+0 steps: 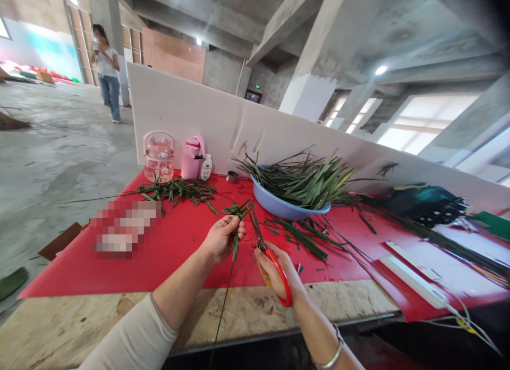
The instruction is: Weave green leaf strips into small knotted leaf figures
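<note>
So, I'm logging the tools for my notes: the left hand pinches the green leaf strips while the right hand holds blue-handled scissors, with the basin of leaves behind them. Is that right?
Nearly. The scissors in the right hand have red handles, not blue, as the head view shows. The rest holds: the left hand pinches the green leaf strips, and the blue basin of leaves sits behind them on the red table cover.

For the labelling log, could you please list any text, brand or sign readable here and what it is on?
None can be read.
Small white bottle: label too small to read.
Green sign over the far doorway: too small.
Patch on the red table cover: blurred out.
</note>
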Action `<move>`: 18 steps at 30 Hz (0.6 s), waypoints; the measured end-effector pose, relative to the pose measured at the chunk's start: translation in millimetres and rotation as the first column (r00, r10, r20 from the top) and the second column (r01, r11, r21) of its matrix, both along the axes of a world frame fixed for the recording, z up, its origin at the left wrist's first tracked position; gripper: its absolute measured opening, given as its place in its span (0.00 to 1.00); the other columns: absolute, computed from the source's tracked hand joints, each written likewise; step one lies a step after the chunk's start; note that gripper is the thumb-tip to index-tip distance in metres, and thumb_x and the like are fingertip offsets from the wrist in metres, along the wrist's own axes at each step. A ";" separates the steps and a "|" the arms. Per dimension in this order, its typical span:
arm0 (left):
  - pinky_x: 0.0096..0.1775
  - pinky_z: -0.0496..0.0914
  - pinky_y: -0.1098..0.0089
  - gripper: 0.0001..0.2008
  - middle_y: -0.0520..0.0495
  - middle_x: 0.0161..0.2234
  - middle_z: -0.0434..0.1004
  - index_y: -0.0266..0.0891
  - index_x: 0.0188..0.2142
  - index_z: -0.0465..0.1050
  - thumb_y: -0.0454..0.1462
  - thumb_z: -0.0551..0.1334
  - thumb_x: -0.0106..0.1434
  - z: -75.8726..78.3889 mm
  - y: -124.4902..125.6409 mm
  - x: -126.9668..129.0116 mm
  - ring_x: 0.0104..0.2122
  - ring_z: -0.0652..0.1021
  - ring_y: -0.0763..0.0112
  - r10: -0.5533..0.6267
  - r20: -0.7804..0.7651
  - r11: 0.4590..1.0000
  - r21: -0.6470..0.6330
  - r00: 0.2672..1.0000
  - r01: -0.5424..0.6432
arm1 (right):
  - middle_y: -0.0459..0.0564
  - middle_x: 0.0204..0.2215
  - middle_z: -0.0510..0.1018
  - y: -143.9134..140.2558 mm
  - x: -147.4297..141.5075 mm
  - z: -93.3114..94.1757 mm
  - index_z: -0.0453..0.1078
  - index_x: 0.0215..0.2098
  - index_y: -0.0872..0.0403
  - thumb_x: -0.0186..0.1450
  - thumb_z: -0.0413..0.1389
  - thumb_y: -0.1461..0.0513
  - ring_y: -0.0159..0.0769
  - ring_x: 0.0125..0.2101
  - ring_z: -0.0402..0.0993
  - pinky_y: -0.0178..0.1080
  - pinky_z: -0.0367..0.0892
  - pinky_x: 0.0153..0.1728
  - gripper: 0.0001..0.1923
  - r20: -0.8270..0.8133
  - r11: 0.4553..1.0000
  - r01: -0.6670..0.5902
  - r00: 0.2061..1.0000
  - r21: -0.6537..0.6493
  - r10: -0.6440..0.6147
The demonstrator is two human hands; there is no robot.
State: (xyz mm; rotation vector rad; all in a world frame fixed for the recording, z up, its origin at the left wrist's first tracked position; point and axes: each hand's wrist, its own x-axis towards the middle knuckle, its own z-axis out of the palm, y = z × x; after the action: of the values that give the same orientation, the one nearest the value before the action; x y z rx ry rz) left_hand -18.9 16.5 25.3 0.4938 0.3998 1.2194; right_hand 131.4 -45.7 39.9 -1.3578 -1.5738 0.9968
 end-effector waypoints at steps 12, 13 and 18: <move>0.22 0.68 0.81 0.09 0.49 0.20 0.72 0.31 0.24 0.69 0.34 0.67 0.51 2.1 -2.0 1.8 0.18 0.72 0.81 0.027 -0.084 1.000 -0.004 0.996 -0.028 | 0.45 0.22 0.67 0.2 -6.4 -3.4 0.68 0.29 0.57 0.59 0.53 0.51 0.30 0.22 0.59 0.32 0.56 0.22 0.17 0.035 0.998 0.032 0.999 0.045 -0.034; 0.22 0.68 0.81 0.09 0.49 0.20 0.72 0.31 0.24 0.69 0.34 0.67 0.51 1.7 -1.9 1.9 0.18 0.72 0.81 0.025 -0.087 1.000 -0.005 0.996 -0.026 | 0.45 0.22 0.68 0.5 -6.2 -4.0 0.69 0.30 0.57 0.59 0.53 0.51 0.30 0.22 0.60 0.32 0.56 0.22 0.17 0.035 0.998 0.035 0.999 0.043 -0.036; 0.22 0.68 0.81 0.09 0.50 0.21 0.73 0.32 0.25 0.69 0.34 0.68 0.50 -0.6 -1.4 3.0 0.18 0.72 0.81 0.025 -0.076 1.000 -0.009 0.997 -0.025 | 0.46 0.23 0.71 -2.2 -8.2 -3.1 0.71 0.33 0.57 0.58 0.55 0.51 0.32 0.23 0.63 0.33 0.59 0.24 0.17 0.053 0.996 0.078 0.995 0.044 -0.080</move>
State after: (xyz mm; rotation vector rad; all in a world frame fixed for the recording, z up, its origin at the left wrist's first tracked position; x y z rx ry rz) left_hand -15.9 15.1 24.7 0.5289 0.4780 1.2248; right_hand 123.2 -47.9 36.8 -1.4178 -1.5602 0.8814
